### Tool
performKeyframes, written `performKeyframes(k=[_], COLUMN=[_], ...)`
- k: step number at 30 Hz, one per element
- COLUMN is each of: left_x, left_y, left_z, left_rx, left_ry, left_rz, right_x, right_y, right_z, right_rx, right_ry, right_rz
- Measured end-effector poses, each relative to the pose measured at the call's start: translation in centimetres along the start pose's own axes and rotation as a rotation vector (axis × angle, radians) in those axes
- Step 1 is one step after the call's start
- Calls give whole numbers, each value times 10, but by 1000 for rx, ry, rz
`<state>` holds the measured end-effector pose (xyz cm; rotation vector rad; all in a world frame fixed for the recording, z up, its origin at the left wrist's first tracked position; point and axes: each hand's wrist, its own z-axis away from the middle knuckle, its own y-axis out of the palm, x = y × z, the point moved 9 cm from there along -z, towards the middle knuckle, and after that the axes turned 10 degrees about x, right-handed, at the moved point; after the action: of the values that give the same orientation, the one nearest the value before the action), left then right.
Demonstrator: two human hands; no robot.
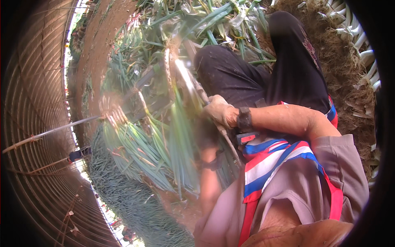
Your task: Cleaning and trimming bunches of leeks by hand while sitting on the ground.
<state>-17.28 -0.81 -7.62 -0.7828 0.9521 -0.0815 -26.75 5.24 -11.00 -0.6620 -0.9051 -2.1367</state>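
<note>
Hands (220,111) grip blurred green onions (181,136) at their left.

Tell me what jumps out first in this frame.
A blurred bundle of green onions fills the centre, gripped by the gloved right hand; the left hand sits smeared behind it. A red, white and blue striped apron stands out lower right, with white stalks piled top right.

You wear a pale work glove on your right hand (220,112), with a dark band (244,119) round the wrist. Your grey-brown shirt (337,164) has its sleeves pushed up. Over it lies a red, white and blue striped apron (267,164), above dark trousers (288,70).
</note>
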Motion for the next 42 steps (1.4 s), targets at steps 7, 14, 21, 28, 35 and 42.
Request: performKeyframes(k=[7, 14, 21, 28, 35, 42], left_x=[-13, -9, 2, 14, 35, 75], left_y=[-50, -65, -13, 2, -1, -45], left_z=[-33, -54, -34, -16, 4, 26], left_rx=[17, 26, 30, 61, 145, 403], left_ry=[-21, -11, 44, 46, 4, -163], left_rz=[-42, -58, -176, -161, -92, 94], right_x=[10, 0, 5, -9, -20, -25], right_y=[16, 18, 5, 8, 15, 43], right_z=[71, 72, 72, 59, 37, 53], right_rx=[124, 160, 88, 58, 4, 297], right_ry=[-87, 12, -29, 13, -66, 105], right_rz=[199, 187, 88, 30, 71, 462])
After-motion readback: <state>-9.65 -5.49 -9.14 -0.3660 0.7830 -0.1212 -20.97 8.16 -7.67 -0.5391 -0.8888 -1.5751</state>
